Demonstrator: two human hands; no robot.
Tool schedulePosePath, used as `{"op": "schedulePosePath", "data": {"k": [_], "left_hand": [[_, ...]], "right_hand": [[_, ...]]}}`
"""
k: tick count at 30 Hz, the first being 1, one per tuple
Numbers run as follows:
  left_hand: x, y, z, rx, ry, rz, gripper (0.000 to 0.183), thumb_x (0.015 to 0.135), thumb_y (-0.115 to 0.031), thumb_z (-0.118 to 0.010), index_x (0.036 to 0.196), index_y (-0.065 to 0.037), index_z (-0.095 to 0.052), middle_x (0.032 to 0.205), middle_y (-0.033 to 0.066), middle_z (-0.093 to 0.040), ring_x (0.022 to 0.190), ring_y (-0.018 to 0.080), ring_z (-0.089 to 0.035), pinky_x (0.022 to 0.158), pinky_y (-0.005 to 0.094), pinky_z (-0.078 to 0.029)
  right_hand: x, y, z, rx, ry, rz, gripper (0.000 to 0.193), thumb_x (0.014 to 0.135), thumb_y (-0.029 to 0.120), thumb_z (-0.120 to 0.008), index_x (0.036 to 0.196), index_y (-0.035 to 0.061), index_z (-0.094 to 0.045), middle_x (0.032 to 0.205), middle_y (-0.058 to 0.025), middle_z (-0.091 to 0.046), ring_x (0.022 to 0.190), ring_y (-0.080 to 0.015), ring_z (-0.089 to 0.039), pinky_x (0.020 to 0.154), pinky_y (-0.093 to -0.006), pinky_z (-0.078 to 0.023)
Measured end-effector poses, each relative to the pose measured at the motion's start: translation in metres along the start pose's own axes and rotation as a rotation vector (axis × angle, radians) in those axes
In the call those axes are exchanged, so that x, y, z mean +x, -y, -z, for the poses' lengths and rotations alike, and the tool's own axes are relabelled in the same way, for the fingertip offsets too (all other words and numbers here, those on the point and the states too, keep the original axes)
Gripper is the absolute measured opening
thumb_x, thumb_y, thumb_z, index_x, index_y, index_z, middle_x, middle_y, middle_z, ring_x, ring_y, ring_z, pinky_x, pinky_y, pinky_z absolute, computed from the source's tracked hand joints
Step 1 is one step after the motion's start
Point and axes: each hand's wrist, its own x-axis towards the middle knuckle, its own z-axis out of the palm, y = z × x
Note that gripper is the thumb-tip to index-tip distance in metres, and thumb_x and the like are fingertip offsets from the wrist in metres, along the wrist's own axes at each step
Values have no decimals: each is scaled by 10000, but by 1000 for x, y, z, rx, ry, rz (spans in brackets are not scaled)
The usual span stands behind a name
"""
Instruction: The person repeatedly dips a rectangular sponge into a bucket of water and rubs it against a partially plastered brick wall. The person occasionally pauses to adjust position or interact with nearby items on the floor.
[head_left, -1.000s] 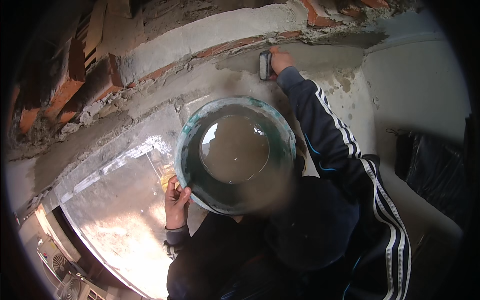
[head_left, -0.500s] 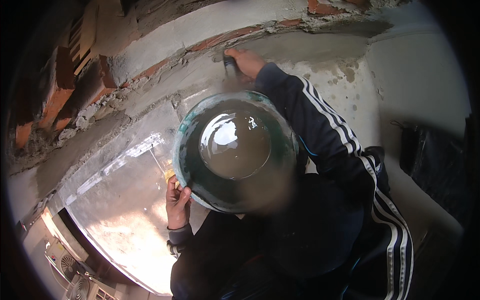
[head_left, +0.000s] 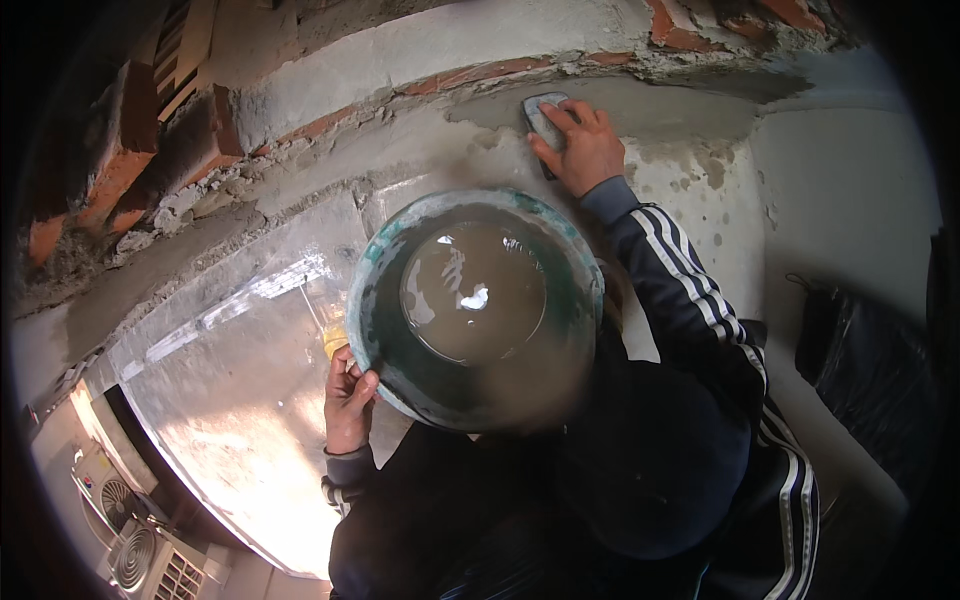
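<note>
A green bucket [head_left: 388, 290] with a grey-smeared rim is tilted toward me in the middle of the view, with murky grey-brown water [head_left: 480, 335] at its bottom. The thumb and fingers of my left hand [head_left: 350, 405] clasp its left rim. Farther off, my right hand [head_left: 588, 150] grips a flat, rounded grey pad [head_left: 543, 118], whose exact kind I cannot make out. It lies against the damp grey plaster band [head_left: 670, 112] on the wall, below the broken brick edge. What bears the bucket from beneath is hidden.
Broken red bricks [head_left: 125, 140] jut out at the upper left. Below left of the bucket is a pale sheet-like surface [head_left: 230, 370] in bright light, with air-conditioner units [head_left: 135, 555] beyond it. Black plastic sheeting [head_left: 865, 360] hangs or lies at the right.
My right hand has moved right along the plaster with the pad, which has turned from edge-on to show its broad face. My left hand stays on the bucket rim. The water's reflections have shifted.
</note>
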Motion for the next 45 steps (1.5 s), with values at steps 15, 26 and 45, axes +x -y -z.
{"op": "schedulePosePath", "data": {"k": [15,26,45], "left_hand": [[-2,-5,-13,24,-69,3,440,844,-130,-628,1232,-69,-429,974,-7,-597,752,30,-502,622,170,-378],[-1,0,-9,29,-82,2,449,833,-163,-648,1216,-68,-435,937,-15,-585,723,30,-482,594,166,-364],[-5,-1,-2,99,-69,20,435,844,-214,-630,1219,-84,-453,1048,20,-590,916,105,-548,760,238,-418]], "right_hand": [[1,12,-8,55,21,103,403,738,404,-656,1063,166,-671,1077,-42,-539,959,-263,-537,777,-387,-494],[-8,-9,-4,-19,88,5,406,729,420,-654,1031,151,-685,1046,-46,-567,935,-268,-547,775,-403,-498],[18,-15,-6,-75,68,10,421,740,423,-646,1077,170,-666,1099,-70,-563,980,-297,-549,805,-422,-495]]}}
